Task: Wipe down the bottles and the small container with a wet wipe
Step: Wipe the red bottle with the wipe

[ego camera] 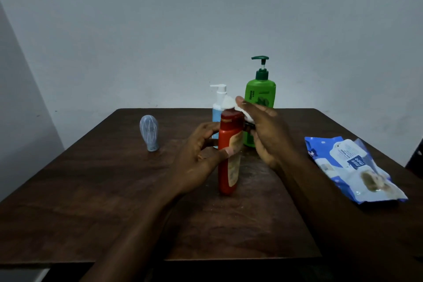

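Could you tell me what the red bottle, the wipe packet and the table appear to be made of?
The red bottle looks like glossy plastic: sheen along its side. The wipe packet seems thin plastic film, crinkled and shiny. The table is dark wood or laminate; grain shows, unclear which.

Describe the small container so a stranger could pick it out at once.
Find the dark wooden table. Left of the green pump bottle and the red bottle near its middle, the small container stands alone toward the far left side. It alone is pale, translucent and bulb-shaped, wider above than at its base, with no pump.
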Available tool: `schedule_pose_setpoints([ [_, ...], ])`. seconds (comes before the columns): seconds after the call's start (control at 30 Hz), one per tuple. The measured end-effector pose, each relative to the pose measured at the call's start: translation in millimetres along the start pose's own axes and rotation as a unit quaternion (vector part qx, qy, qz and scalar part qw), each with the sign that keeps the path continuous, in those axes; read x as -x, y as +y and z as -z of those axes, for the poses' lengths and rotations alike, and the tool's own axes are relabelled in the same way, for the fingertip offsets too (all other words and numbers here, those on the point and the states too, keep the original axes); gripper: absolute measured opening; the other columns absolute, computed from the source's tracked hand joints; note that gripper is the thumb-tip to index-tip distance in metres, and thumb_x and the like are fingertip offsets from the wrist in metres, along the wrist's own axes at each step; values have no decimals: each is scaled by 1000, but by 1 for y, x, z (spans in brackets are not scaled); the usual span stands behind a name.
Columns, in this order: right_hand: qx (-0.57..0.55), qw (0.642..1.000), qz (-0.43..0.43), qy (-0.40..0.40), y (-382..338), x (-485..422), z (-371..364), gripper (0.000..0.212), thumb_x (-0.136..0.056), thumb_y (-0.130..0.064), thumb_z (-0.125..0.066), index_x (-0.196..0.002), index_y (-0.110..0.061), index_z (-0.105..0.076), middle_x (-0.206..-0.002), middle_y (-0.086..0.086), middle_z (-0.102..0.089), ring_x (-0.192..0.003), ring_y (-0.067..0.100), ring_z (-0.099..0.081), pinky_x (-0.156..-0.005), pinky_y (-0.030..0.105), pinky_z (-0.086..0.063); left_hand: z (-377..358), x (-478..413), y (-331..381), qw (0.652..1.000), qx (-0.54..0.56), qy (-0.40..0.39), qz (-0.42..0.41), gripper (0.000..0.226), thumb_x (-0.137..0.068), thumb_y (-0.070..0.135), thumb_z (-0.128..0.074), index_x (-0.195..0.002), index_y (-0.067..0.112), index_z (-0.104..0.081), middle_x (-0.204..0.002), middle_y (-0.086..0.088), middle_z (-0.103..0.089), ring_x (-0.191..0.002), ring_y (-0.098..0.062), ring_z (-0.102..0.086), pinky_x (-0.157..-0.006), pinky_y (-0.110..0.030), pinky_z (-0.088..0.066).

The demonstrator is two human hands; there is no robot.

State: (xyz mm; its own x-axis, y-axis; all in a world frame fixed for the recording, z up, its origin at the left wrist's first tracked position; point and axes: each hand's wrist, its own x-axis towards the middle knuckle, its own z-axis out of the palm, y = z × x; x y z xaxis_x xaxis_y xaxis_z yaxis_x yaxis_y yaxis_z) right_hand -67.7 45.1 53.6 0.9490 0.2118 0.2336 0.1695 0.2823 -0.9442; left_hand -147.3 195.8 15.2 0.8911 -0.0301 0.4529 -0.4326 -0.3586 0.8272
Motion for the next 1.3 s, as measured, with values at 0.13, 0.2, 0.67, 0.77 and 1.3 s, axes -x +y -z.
schedule_pose_setpoints([
  [0.13,-59,993,81,63,20,24,-8,19,-86,-23,-70,-103,-20,-75,-98,-6,-78,-94,6,-72,-74,21,-56,-3,4,-5,999,29,26,28,30,-95,28,-63,-123,38,-58,-122,14,-67,-114,-2,-63,-91,-33,-57],
  [0.2,-30,991,108,73,28,33,-9,18,-88,-18,-69,-105,-21,-74,-97,-8,-77,-93,5,-73,-72,24,-58,-2,4,-6,998,42,32,42,29,-95,28,-62,-122,36,-59,-119,12,-70,-111,-2,-66,-87,-30,-58],
  [0.67,431,805,403,69,16,34,-17,28,-83,6,-65,-104,-9,-77,-105,6,-67,-102,15,-62,-91,16,-47,3,0,-5,983,123,32,132,23,-101,22,-50,-119,33,-61,-109,9,-73,-93,-2,-72,-65,-20,-58],
  [0.77,476,775,416,22,27,39,-21,27,-83,2,-64,-105,-8,-77,-110,7,-66,-109,22,-58,-97,30,-47,3,-1,-5,973,149,48,168,30,-105,30,-41,-127,28,-61,-119,1,-70,-108,-17,-68,-79,-36,-57],
  [1.3,543,709,449,-32,38,74,12,25,-82,-22,-60,-100,-25,-76,-109,-12,-73,-113,16,-50,-91,36,-29,4,-17,11,966,170,30,195,67,-90,67,-42,-144,28,-47,-142,-6,-57,-124,-27,-59,-101,-55,-48],
])
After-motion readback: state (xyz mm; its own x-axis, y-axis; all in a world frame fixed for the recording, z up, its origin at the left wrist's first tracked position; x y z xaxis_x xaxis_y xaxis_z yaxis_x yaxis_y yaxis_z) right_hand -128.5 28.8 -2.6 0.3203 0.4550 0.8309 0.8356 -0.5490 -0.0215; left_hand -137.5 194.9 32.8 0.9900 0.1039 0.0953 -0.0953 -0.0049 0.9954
